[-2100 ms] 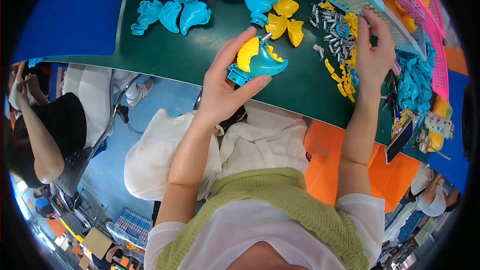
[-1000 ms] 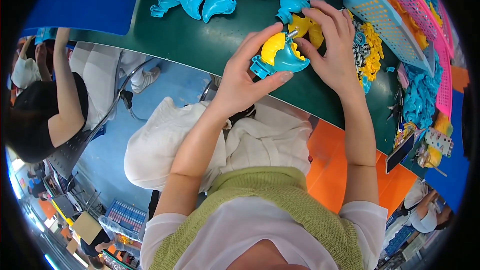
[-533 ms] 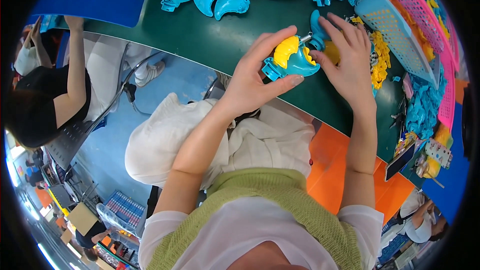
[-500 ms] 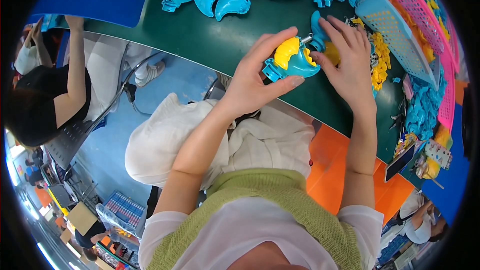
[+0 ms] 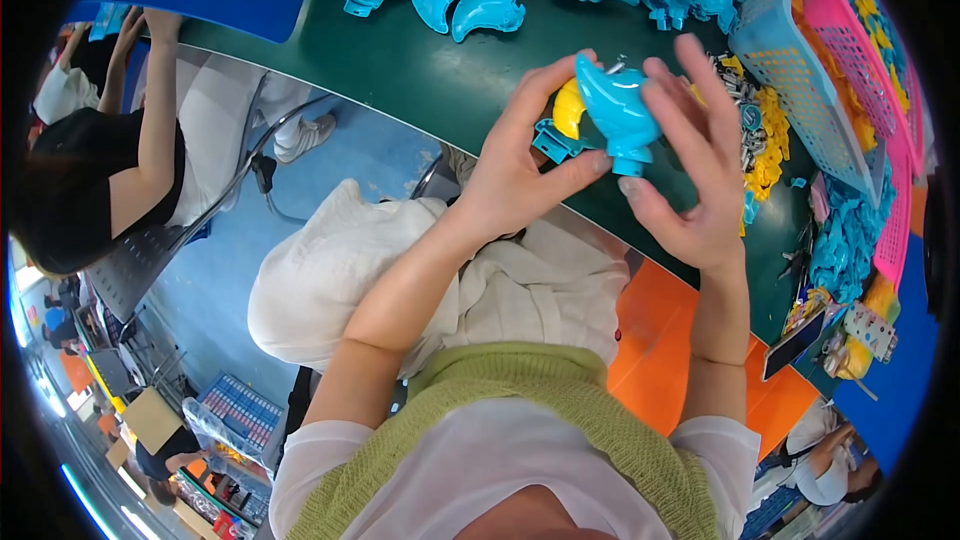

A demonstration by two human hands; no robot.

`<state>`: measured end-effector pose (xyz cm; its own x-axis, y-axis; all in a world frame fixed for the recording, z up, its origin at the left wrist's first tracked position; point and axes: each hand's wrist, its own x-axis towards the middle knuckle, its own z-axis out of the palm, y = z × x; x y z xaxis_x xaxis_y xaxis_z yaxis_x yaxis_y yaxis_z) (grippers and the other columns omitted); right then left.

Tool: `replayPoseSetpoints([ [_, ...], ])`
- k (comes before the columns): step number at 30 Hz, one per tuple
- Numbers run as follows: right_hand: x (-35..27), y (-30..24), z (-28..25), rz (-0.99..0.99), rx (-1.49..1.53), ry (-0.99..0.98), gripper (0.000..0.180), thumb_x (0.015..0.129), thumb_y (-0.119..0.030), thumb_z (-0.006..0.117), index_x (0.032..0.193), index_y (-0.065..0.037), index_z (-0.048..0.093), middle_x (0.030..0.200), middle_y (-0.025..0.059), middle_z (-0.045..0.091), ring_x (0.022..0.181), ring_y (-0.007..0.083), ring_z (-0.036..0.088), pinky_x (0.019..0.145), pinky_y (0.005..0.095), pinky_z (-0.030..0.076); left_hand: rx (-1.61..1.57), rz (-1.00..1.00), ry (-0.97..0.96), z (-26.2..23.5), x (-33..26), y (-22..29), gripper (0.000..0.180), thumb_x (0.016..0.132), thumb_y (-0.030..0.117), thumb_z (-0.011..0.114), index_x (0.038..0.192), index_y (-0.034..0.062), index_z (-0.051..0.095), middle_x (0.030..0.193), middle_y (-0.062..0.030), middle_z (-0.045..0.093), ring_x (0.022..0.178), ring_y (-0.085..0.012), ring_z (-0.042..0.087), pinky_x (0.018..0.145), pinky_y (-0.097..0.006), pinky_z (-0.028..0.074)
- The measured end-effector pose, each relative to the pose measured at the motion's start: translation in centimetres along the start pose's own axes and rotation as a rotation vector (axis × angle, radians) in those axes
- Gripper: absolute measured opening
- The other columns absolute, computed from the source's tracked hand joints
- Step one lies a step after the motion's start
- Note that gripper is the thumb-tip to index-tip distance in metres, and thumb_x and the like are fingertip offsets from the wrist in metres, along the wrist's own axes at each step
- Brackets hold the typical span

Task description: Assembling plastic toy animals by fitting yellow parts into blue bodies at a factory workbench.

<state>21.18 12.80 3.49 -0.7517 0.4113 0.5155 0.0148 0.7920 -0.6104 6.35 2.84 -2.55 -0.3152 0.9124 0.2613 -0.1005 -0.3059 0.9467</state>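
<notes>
My left hand (image 5: 505, 175) is wrapped round a small plastic assembly with a rounded yellow piece (image 5: 568, 110) and a blue square-ended part (image 5: 557, 142). In my right hand (image 5: 705, 180), between thumb and fingers, is a glossy blue curved shell half (image 5: 615, 105) with a pointed tip upward. The shell overlaps the left hand's assembly and hides most of it; I cannot tell whether the two are fitted together. A small metal piece, like a spring or screw (image 5: 617, 65), shows behind the shell's upper edge.
Many blue shell parts (image 5: 490, 5) lie along the far side of the green table (image 5: 420, 80). To the right are yellow pieces (image 5: 768, 145), small metal parts (image 5: 735, 90), a pale blue basket (image 5: 800, 70), pink baskets (image 5: 870, 40) and a phone (image 5: 795, 345). Another person (image 5: 110, 160) sits at left.
My right hand has brought the blue shell leftward from beside the assembly to over it, its outer face now showing. The left hand still holds the assembly. The view has shifted slightly.
</notes>
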Motion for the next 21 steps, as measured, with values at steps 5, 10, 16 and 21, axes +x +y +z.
replayPoseSetpoints([
  [5,-0.6,0.8,0.2,0.124,-0.076,-0.100,0.054,0.069,-0.002,0.058,0.123,-0.006,0.052,0.136,0.0163,0.034,0.120,0.0281,0.042,0.098,0.0355,0.035,-0.365,-0.103,-0.015,-0.3,0.3,1.1,0.065,0.081,0.006,0.059,0.137,0.0062,0.024,0.126,-0.0105,0.040,0.116,-0.0177,0.040,0.095,-0.029,0.036],
  [10,-0.3,-0.3,-0.2,0.387,0.216,-0.205,0.051,0.077,-0.002,0.055,0.127,-0.004,0.045,0.128,0.0113,0.044,0.112,0.0204,0.046,0.093,0.0328,0.039,-0.383,-0.135,0.042,-0.1,0.2,0.7,0.044,0.091,0.010,0.047,0.131,0.0051,0.029,0.125,-0.0106,0.042,0.112,-0.0160,0.044,0.091,-0.029,0.040],
  [16,-1.2,1.0,1.1,0.432,0.371,-0.027,0.053,0.085,-0.023,0.062,0.129,-0.003,0.041,0.120,0.0101,0.050,0.104,0.0166,0.051,0.089,0.0295,0.041,-0.256,-0.061,-0.077,0.3,-0.2,0.6,0.051,0.085,0.000,0.055,0.129,0.0037,0.030,0.123,-0.0110,0.042,0.108,-0.0165,0.048,0.090,-0.029,0.043],
  [21,-1.3,0.8,0.6,0.425,0.265,0.075,0.050,0.078,-0.019,0.068,0.122,-0.003,0.049,0.117,0.0109,0.055,0.102,0.0217,0.056,0.089,0.0316,0.043,-0.457,-0.131,-0.064,0.1,0.0,1.1,0.053,0.084,-0.001,0.057,0.130,0.0028,0.031,0.126,-0.0112,0.041,0.111,-0.0175,0.047,0.091,-0.030,0.044],
])
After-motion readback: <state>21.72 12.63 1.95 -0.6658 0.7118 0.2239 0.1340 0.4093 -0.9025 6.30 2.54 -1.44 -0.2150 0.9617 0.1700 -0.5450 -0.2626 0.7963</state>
